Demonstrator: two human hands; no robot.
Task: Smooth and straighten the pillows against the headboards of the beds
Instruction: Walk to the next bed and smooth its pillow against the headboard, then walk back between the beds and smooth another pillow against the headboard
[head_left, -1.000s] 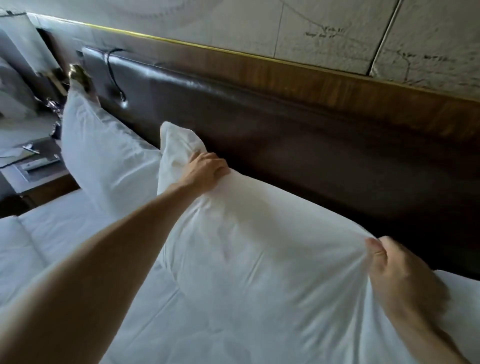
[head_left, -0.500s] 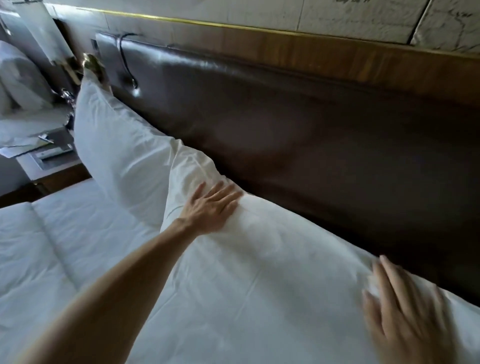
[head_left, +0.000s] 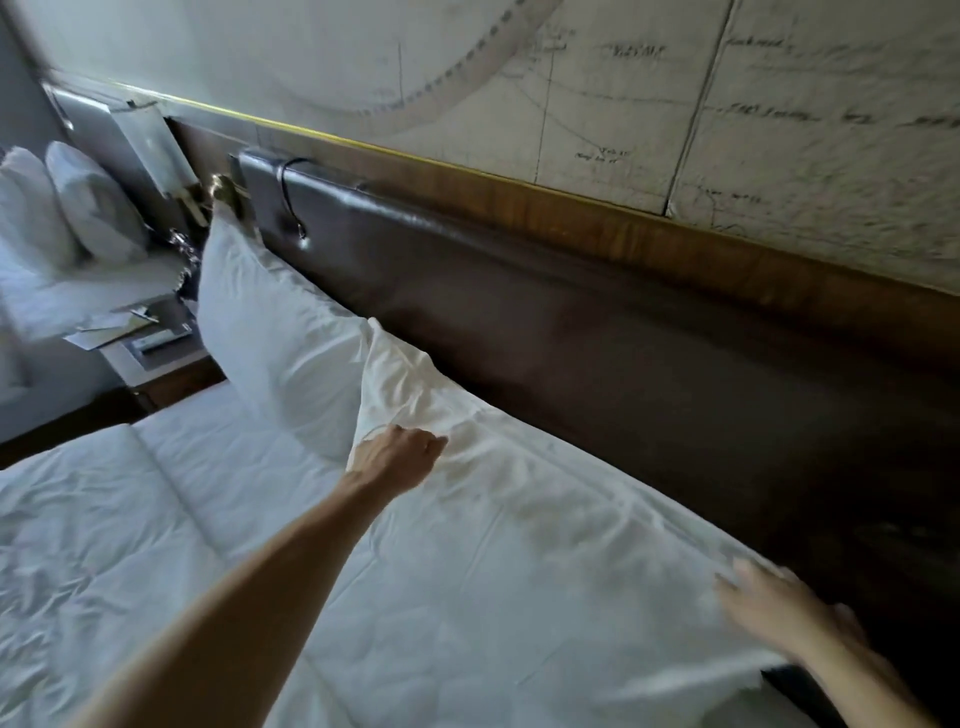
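A large white near pillow (head_left: 519, 571) leans low against the dark leather headboard (head_left: 623, 338). My left hand (head_left: 397, 457) sits near its upper left corner, fingers curled into the fabric, with creases running out from it. My right hand (head_left: 779, 608), blurred, lies flat with fingers apart on the pillow's right top edge next to the headboard. A second white far pillow (head_left: 275, 332) stands upright against the headboard to the left, touching the near pillow's corner.
White bedding (head_left: 104, 545) covers the mattress at lower left. A nightstand (head_left: 156, 353) with papers and a remote stands beyond the far pillow. Two more pillows (head_left: 88, 208) rest on another bed at far left. A thin reading lamp (head_left: 293, 197) hangs on the headboard.
Both hands let go of the raised pillow and it dropped lower against the headboard. The left hand went flat, then curled into the fabric. The right hand opened flat on the right edge.
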